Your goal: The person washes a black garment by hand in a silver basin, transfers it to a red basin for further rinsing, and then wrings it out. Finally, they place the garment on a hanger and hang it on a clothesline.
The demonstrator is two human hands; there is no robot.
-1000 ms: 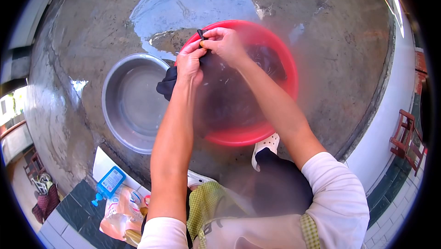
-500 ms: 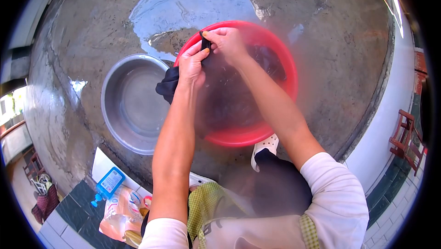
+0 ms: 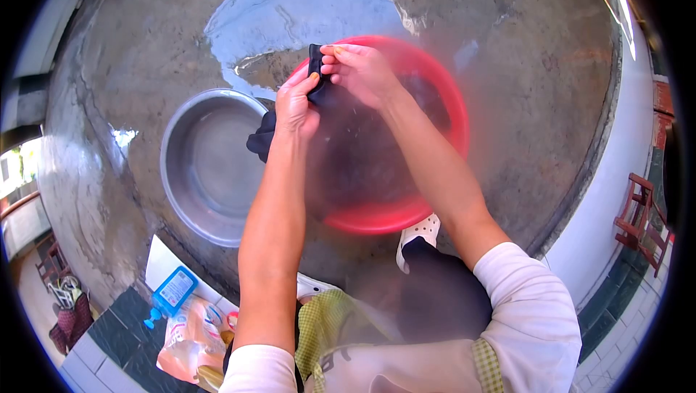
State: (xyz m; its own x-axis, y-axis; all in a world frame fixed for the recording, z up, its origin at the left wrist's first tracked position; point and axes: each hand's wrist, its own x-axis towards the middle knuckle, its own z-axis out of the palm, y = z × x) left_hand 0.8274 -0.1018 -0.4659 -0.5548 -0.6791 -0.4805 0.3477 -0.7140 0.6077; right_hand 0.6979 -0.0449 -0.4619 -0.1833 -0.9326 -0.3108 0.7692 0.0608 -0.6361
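A black cloth garment [image 3: 264, 135] is held up over the left rim of a red basin [image 3: 457, 106]; its exact kind is hidden by folds. My left hand [image 3: 296, 106] is closed round it, the thumb pressing on a narrow strip that stands up. My right hand [image 3: 365, 74] has its fingertips pinched at the strip's upper right edge. The rest of the garment hangs to the left of my left wrist, above the rim of a grey metal basin [image 3: 174, 168]. Dark water or soaking cloth fills the red basin, blurred by haze on the lens.
Wet concrete floor [image 3: 522, 125] with a puddle [image 3: 297, 9] lies around the basins. At lower left are a blue pump bottle [image 3: 175, 290] and a pink-and-white bag [image 3: 190, 338]. A white clog [image 3: 420, 231] touches near the red basin. A wooden stool [image 3: 638, 215] stands far right.
The black strip now stands higher above my left thumb. My right fingers have shifted slightly to the right and opened out a little, and the garment's hanging part has moved only slightly.
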